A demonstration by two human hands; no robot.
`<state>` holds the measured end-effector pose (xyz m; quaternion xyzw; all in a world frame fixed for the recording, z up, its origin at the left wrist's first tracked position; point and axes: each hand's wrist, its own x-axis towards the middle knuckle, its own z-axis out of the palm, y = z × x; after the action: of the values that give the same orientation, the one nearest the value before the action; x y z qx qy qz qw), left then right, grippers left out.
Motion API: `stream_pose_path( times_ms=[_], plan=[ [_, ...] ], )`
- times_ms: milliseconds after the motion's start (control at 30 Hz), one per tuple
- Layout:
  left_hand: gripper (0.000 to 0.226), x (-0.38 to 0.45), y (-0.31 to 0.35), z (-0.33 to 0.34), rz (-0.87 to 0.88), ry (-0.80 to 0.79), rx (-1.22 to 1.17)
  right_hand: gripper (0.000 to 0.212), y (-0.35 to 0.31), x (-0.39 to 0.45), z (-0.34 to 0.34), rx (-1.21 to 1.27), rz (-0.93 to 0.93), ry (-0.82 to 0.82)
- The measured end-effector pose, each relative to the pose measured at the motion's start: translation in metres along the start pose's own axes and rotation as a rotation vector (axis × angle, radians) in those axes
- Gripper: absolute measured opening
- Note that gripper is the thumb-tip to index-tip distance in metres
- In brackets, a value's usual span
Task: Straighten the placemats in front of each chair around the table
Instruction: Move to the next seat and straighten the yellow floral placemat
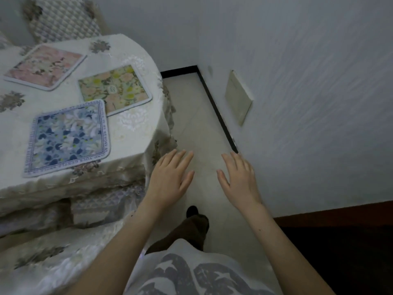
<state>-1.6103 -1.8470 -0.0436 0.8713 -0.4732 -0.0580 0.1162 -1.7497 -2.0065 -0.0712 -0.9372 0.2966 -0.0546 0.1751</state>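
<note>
Blue mat [69,137] overlaps green mat [116,88]'s corner; both hands [204,177] empty, fingers spread, off table.

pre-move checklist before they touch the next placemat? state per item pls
1. Left hand free, fingers spread: ok.
2. Right hand free: ok.
3. Hands over the table: not ok, both hang over the floor beside it.
4. Blue placemat square to the table edge: not ok, skewed.
5. Blue placemat clear of the yellow placemat: not ok, corners overlap.
6. Pink placemat lined up with its chair: cannot tell.
</note>
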Motion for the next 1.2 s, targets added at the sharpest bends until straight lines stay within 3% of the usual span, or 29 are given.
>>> stream_pose_path(
  times_ms=[200,800,967,1200],
  plan=[
    [0.059,0.098,-0.020,-0.003,-0.101,0.055,-0.026,0.053,0.020,0.121,-0.016,-0.040,-0.099,0.081],
    [0.055,0.326,-0.095,-0.001,-0.439,0.137,-0.031,0.046,0.028,0.435,-0.008,-0.021,-0.455,-0.097],
    [0.046,0.389,-0.100,0.000,-0.637,0.230,-0.021,0.048,0.033,0.531,0.000,-0.018,-0.618,-0.219],
    [0.053,0.445,-0.102,-0.018,-0.979,0.309,-0.016,0.045,-0.003,0.641,-0.014,0.023,-0.896,-0.318]
  ],
)
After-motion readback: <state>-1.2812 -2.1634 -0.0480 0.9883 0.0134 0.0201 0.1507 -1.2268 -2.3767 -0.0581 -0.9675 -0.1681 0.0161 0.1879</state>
